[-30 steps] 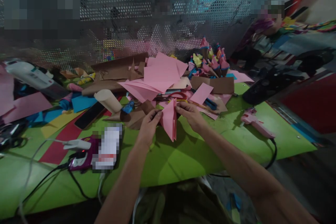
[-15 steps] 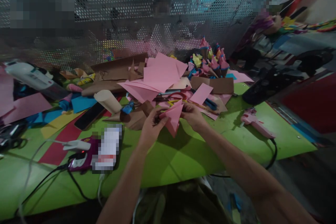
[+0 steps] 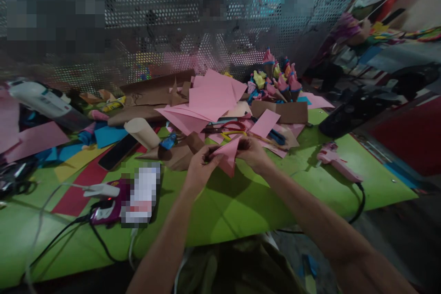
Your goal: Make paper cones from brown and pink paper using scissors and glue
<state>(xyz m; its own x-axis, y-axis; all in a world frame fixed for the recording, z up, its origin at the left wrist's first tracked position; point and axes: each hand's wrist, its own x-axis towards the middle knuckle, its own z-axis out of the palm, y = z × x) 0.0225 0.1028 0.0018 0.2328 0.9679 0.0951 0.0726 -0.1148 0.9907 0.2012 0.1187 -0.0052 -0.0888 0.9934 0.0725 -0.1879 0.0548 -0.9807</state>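
A folded piece of pink paper (image 3: 227,155) is held just above the green table (image 3: 241,202), between both of my hands. My left hand (image 3: 200,167) pinches its left side with closed fingers. My right hand (image 3: 253,152) grips its right side, fingers curled over the top edge. The paper is bent into a small pointed shape and part of it is hidden by my fingers. Directly behind my hands lie red-handled scissors (image 3: 230,127) and a heap of pink paper sheets (image 3: 210,98).
A pink glue gun (image 3: 336,158) with a black cord lies to the right. A purple glue gun (image 3: 105,204) and cables lie at the left, near a black phone (image 3: 119,151) and a cream paper cone (image 3: 141,132). Finished paper cones (image 3: 275,80) stand behind. A perforated metal screen (image 3: 206,18) closes the back.
The pink paper hung down as a long point; my hands have drawn closer and folded it up into a smaller, flatter shape.
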